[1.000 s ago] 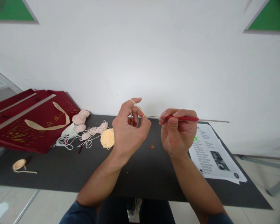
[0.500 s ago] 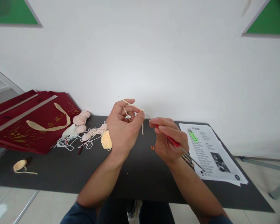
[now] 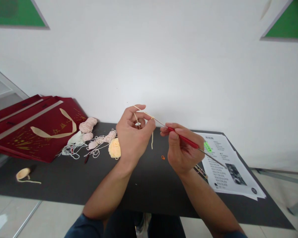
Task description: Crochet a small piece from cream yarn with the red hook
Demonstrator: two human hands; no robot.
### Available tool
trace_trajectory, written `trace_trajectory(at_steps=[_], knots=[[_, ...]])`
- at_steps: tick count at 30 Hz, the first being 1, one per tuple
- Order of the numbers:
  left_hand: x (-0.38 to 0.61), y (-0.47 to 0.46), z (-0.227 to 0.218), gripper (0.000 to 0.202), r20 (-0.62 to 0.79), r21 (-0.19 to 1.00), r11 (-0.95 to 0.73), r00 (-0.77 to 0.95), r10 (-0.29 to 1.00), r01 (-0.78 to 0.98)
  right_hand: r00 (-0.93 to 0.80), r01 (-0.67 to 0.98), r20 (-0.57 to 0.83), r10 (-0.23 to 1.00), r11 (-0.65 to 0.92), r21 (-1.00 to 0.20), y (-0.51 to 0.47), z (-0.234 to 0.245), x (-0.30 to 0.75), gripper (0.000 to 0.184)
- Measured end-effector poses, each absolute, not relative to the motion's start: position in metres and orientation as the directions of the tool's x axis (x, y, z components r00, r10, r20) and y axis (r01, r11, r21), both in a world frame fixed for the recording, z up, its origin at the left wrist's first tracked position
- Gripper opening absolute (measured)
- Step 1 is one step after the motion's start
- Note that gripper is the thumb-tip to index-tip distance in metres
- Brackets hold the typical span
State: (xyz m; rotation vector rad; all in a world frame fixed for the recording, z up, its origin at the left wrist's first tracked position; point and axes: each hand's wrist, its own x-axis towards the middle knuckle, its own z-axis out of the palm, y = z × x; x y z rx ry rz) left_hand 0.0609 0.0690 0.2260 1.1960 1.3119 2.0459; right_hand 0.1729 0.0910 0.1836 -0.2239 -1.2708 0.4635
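Observation:
My left hand (image 3: 134,132) is raised above the table, pinching pale yellow yarn (image 3: 152,140) between thumb and a finger. A strand loops over the raised index finger, and a short tail hangs below the pinch. In my right hand (image 3: 182,145) is a crochet hook (image 3: 186,137) with a red grip and metal shaft. Its thin tip reaches left to the yarn at my left fingertips; whether it sits inside a loop is too small to tell. Beside my left wrist lies a yellow yarn ball (image 3: 114,148).
Dark red gift bags (image 3: 39,132) lean at the left. Near them are pink yarn (image 3: 88,125), white yarn (image 3: 75,138) and a small cream crocheted piece (image 3: 23,173). An orange stitch marker (image 3: 163,157) lies mid-table (image 3: 149,185). Printed sheets (image 3: 221,185) with a green clip (image 3: 208,146) lie right.
My right hand has turned the crochet hook, so its grip shows more fully and its back end points further right. The left hand keeps its pinch on the yarn.

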Motion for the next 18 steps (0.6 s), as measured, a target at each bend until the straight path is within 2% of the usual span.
trace_trajectory(at_steps=[7, 13, 16, 18], knots=[[0.070, 0.069, 0.218, 0.038, 0.606, 0.794, -0.488, -0.544, 0.580, 0.364, 0.254, -0.167, 0.844, 0.473, 0.880, -0.444, 0.082, 0.194, 0.170, 0.029], [0.072, 0.069, 0.212, 0.029, 0.695, 0.715, -0.440, -0.486, 0.530, 0.543, 0.228, -0.297, 0.650, 0.724, 0.688, -0.662, 0.078, 0.203, 0.173, 0.008], [0.071, 0.068, 0.211, 0.023, 0.686, 0.720, -0.429, -0.465, 0.560, 0.546, 0.191, -0.365, 0.550, 0.813, 0.579, -0.729, 0.082, 0.204, 0.178, 0.009], [0.070, 0.069, 0.210, 0.026, 0.674, 0.730, -0.435, -0.451, 0.585, 0.527, 0.152, -0.381, 0.533, 0.832, 0.547, -0.745, 0.085, 0.204, 0.181, 0.011]])
